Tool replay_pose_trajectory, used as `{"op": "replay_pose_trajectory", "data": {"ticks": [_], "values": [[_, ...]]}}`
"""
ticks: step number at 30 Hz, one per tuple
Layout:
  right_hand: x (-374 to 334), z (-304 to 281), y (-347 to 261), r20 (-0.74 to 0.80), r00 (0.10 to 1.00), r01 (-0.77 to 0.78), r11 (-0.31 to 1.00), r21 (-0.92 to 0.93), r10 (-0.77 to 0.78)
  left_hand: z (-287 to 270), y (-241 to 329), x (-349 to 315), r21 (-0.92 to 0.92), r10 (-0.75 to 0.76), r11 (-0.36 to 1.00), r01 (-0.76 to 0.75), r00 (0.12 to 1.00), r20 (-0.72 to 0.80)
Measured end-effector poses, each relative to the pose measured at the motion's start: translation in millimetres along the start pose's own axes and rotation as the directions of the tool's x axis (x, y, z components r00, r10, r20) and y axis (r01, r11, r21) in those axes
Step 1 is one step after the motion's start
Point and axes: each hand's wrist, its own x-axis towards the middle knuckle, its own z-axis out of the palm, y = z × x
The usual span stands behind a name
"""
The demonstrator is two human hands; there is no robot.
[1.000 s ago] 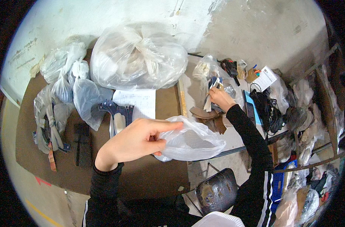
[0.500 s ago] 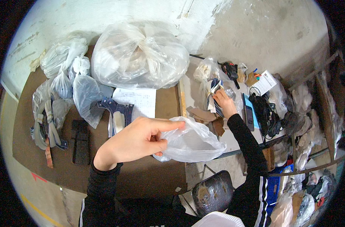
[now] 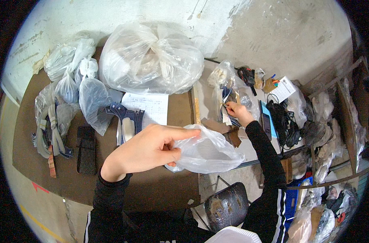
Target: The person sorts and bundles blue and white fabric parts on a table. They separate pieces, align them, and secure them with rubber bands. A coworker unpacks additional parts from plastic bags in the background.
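Observation:
My left hand [image 3: 146, 148] is closed on a clear plastic bag [image 3: 210, 152], with the index finger stretched along the rim and the bag's mouth spread toward the right. On the right-hand table, my right hand [image 3: 240, 113] pinches the near end of a bundle of dark blue and pale fabric strips [image 3: 228, 97]; its fingertips partly cover them. Torn brown cardboard [image 3: 234, 137] lies just below that hand. Beyond my left hand, curved denim-blue fabric bands [image 3: 127, 113] and a pale rolled strip [image 3: 128, 128] rest by a written paper sheet [image 3: 152, 106].
A huge tied plastic bag [image 3: 152, 60] fills the back of the brown table [image 3: 164, 190]. Smaller tied bags [image 3: 93, 97], banded strips [image 3: 51, 129] and a black phone [image 3: 86, 150] are at left. Black cables [image 3: 283, 125] lie right, beside a shelf rack; a stool [image 3: 227, 206] stands in front.
My right hand has drawn slightly nearer to me, its fingers now lower on the strips. My left hand and the plastic bag are almost where they were.

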Motion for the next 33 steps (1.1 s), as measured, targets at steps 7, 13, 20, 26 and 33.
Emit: {"op": "replay_pose_trajectory", "data": {"ticks": [7, 13, 20, 26, 33], "values": [[2.7, -12.8, -13.1, -0.082, 0.993, -0.067, 0.983, 0.172, 0.082, -1.6, 1.3, -0.4, -0.021, -0.034, 0.999, 0.034, 0.999, 0.019], [1.1, -10.4, -37.3, -0.273, 0.951, 0.093, 0.977, -0.191, -0.144, -2.3, 1.0, -1.1, -0.006, -0.026, 1.0, 0.026, 0.999, 0.023], [1.6, -12.5, -26.7, 0.014, 0.999, -0.053, 0.997, 0.059, 0.052, -2.5, 2.1, -0.7, 0.025, -0.026, 0.999, 0.026, 0.999, 0.028], [0.8, -18.8, -25.8, 0.053, 0.995, -0.094, 0.945, 0.313, 0.081, -1.5, 1.0, -0.4, 0.019, -0.022, 1.0, 0.022, 1.0, 0.016], [-5.1, -57.0, -40.9, -0.141, 0.966, -0.131, 0.876, 0.464, 0.219, 0.6, 1.1, 1.0, -0.087, -0.02, 0.996, 0.02, 1.0, -0.006]]}}
